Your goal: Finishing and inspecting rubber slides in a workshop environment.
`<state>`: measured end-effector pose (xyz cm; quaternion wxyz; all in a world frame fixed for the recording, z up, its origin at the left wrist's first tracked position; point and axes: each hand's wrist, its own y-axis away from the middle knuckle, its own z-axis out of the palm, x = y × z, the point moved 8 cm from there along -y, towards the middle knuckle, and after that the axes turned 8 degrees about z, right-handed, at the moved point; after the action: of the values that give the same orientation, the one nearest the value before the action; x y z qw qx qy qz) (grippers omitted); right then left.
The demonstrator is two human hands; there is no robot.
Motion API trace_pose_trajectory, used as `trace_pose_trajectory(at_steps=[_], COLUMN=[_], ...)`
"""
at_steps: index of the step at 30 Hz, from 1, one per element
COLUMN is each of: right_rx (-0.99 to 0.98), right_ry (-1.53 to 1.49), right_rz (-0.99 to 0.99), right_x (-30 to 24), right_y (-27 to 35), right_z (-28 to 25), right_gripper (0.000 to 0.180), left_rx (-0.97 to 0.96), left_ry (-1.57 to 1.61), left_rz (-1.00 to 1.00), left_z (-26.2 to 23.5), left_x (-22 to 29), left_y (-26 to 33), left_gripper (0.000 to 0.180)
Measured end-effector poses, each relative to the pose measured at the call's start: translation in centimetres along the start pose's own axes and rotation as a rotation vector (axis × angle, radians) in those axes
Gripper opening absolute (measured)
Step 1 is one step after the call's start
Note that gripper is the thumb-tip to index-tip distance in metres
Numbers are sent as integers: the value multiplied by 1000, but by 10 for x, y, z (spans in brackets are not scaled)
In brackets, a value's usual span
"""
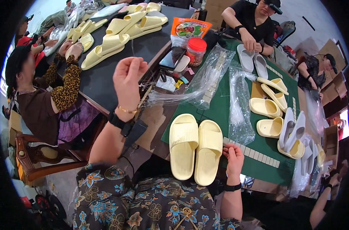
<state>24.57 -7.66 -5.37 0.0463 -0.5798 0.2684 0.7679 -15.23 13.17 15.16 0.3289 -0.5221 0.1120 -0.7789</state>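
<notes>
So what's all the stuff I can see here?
Slides: two, pale yellow, side by side at the green mat's near edge.
Mat: one, green, on the table.
Plastic bags: several, clear, on the mat.
More slides: many, cream and white, right side of the mat; yellow ones on the dark table.
Jar: one, red lid, beyond the bags.
Phone: one, dark, beside the jar.
Co-workers: several, seated around the tables.
Left hand: raised, pinching a thin clear strand.
Right hand: at the right slide's edge.

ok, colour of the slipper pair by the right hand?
Pale yellow ribbed foam slipper pair, clearest in head view.
</notes>
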Motion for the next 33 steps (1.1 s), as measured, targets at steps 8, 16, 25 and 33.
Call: trace_pose_trajectory(at_steps=[8,16,25,33], right_rx=[11,-53,-388,-338], right_ry=[99,186,366,251], right_rz=[-144,-170,-197,-144], right_x=[-33,-52,-44,-38], right_y=[7,24,50,49], right_z=[10,45,141,139], right_gripper=[15,18,34,17], left_rx=[-12,-698,-1160,-1216], left_ry=[-104,-608,-625,-681], left_rz=[107,5,504,574], left_z=[-7,47,82,64], left_x=[30,-17,-16,-24], left_y=[-7,82,205,206], left_gripper=[8,7,10,10])
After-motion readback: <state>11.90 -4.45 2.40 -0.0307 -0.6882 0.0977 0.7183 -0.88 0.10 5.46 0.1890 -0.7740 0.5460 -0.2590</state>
